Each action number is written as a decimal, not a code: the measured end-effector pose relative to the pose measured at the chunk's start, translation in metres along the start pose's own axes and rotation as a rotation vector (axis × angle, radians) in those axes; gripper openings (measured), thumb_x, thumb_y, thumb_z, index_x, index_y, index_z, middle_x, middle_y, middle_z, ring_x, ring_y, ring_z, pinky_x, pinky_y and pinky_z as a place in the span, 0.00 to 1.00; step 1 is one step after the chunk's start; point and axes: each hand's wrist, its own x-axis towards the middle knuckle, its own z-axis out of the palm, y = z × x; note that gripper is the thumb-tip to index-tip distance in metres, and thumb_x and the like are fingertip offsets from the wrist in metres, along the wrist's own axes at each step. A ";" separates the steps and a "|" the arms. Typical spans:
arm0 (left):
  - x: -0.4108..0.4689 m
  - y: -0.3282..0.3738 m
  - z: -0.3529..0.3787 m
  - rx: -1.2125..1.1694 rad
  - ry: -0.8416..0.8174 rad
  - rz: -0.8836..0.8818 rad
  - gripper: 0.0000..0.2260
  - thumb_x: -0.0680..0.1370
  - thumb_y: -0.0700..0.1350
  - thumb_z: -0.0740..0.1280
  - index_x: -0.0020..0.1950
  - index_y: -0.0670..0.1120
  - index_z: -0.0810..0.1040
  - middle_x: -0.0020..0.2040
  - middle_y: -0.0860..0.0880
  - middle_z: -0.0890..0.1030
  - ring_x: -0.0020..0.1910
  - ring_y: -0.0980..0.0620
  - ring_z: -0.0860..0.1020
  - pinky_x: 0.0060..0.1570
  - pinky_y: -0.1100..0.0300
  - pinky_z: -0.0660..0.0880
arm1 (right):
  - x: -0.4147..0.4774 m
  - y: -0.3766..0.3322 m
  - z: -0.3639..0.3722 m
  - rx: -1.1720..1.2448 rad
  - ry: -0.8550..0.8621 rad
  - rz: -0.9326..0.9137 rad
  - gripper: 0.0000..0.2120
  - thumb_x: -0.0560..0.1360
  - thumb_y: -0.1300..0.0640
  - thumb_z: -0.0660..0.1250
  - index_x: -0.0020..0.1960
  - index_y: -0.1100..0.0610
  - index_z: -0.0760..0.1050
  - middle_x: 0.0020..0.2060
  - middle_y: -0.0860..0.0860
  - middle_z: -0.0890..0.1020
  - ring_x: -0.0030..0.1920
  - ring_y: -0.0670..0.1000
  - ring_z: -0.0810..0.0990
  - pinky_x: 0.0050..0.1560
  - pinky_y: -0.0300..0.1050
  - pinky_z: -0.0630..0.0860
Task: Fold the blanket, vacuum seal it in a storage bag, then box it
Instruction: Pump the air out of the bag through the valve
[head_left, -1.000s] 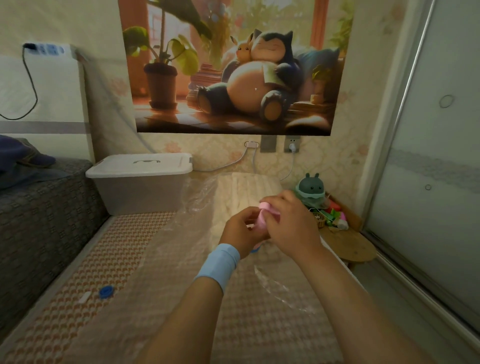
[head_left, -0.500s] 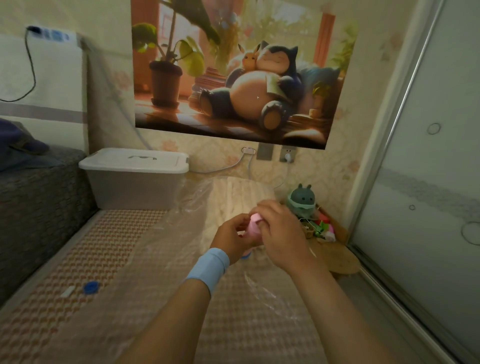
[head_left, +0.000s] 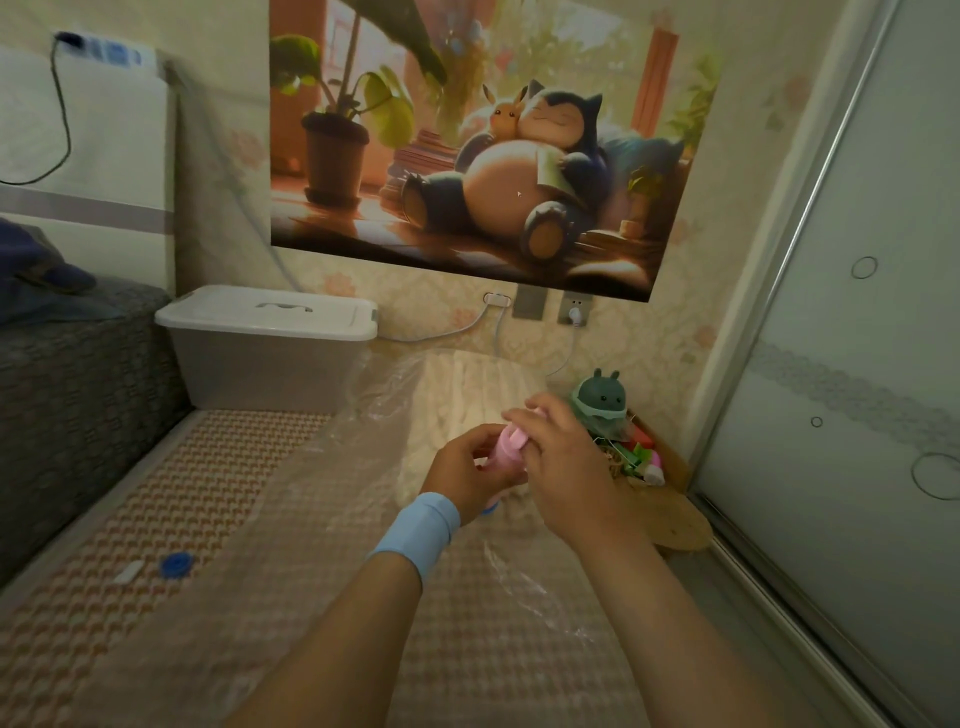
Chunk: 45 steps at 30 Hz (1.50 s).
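At centre frame, cream blanket (head_left: 467, 410) lies inside clear storage bag (head_left: 363, 509) on the patterned mat. Just below it, 2 hands meet: left hand (head_left: 467, 475) and right hand (head_left: 566, 467) both curl closed around a pink pump (head_left: 506, 449). Lidded box (head_left: 270, 343) sits upper left.

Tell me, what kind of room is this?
Probably a bedroom at home: a patterned mattress to sit on, a cartoon poster on the wallpaper, and a little green toy on a side table.
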 end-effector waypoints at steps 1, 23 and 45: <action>-0.001 0.001 0.000 -0.003 -0.001 0.003 0.18 0.67 0.43 0.78 0.55 0.55 0.81 0.48 0.56 0.84 0.52 0.56 0.80 0.53 0.58 0.79 | 0.001 0.001 0.000 0.005 -0.029 0.009 0.16 0.80 0.65 0.62 0.65 0.54 0.78 0.64 0.51 0.73 0.62 0.53 0.75 0.59 0.41 0.73; -0.001 -0.003 -0.001 -0.010 -0.022 -0.017 0.22 0.67 0.42 0.79 0.55 0.60 0.80 0.51 0.58 0.82 0.53 0.58 0.78 0.54 0.61 0.78 | 0.024 -0.036 -0.058 0.013 0.556 -0.231 0.15 0.80 0.65 0.61 0.64 0.62 0.79 0.62 0.58 0.77 0.62 0.55 0.76 0.61 0.45 0.75; -0.005 -0.004 0.002 -0.039 -0.018 -0.031 0.19 0.69 0.41 0.77 0.57 0.55 0.80 0.50 0.55 0.83 0.49 0.58 0.79 0.47 0.63 0.79 | 0.005 -0.011 -0.006 0.053 0.271 -0.057 0.18 0.80 0.62 0.55 0.62 0.58 0.80 0.65 0.54 0.76 0.67 0.53 0.73 0.66 0.52 0.73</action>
